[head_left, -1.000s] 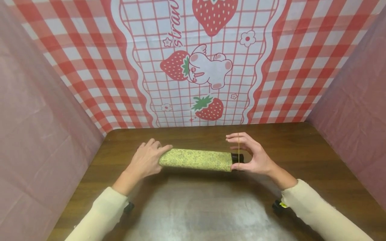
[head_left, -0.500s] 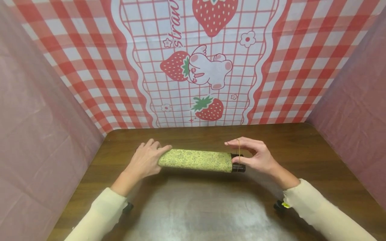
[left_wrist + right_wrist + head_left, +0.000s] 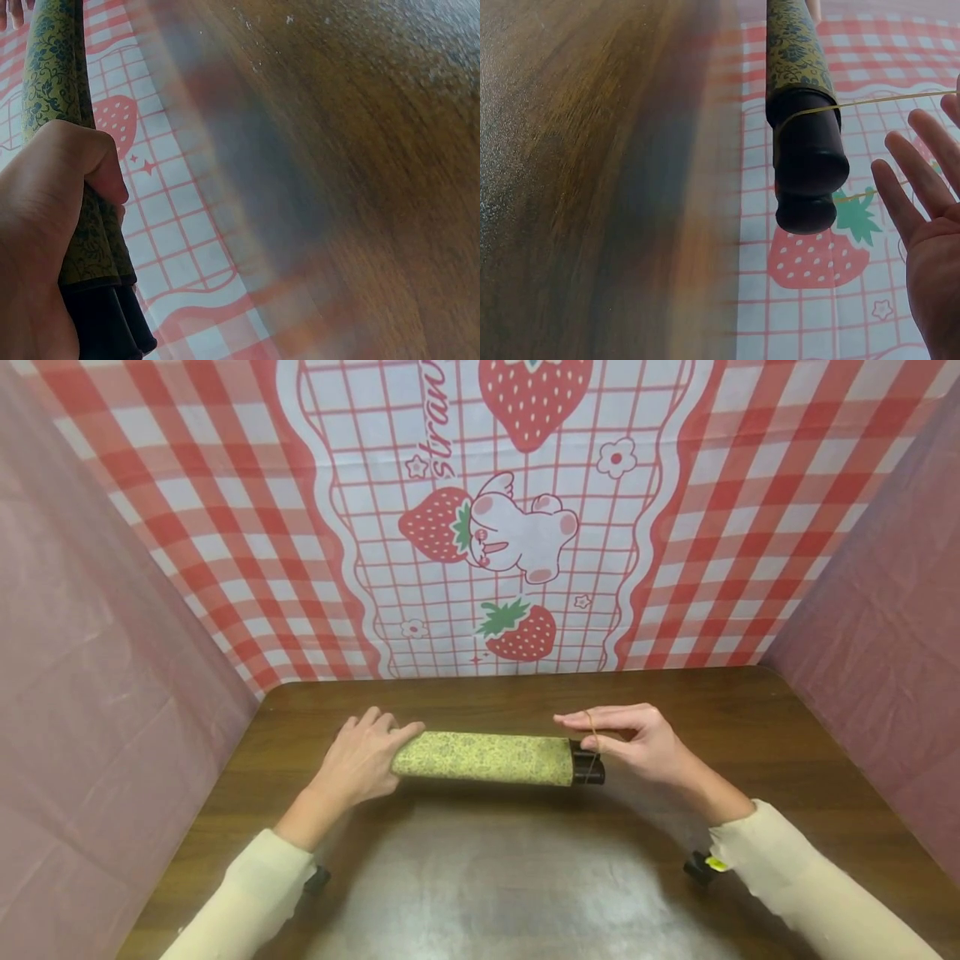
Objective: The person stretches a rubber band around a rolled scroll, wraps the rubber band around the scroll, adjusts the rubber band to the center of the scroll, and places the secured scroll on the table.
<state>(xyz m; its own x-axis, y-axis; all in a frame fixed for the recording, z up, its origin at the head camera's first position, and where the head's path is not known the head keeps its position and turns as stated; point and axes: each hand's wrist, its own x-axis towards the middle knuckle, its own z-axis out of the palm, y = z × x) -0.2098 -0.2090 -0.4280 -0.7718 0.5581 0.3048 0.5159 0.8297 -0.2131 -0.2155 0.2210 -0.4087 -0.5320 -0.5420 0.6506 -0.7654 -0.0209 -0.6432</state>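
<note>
A rolled scroll point(image 3: 487, 758) in yellow-green floral fabric lies sideways above the table, with two dark rounded rods point(image 3: 810, 154) sticking out of its right end. My left hand point(image 3: 363, 760) grips its left end, the thumb curled over the fabric point(image 3: 52, 67); dark rod ends point(image 3: 109, 322) also show there. At the right end, my right hand point(image 3: 645, 743) has its fingers extended. A thin yellow rubber band point(image 3: 885, 98) loops round the rod ends and stretches to those fingers. Where the band rests on the thumb is partly hidden.
The brown wooden table point(image 3: 480, 893) extends beneath both hands. Behind it hangs a red-and-white checked cloth point(image 3: 720, 527) with strawberries. Pink cloths point(image 3: 97, 652) flank both sides. Dark objects point(image 3: 701, 867) sit under the cuffs.
My right thumb has risen from the lower side of the rods to above them, and the fingers have straightened. The band now slants round the rod ends. My left hand stays almost still.
</note>
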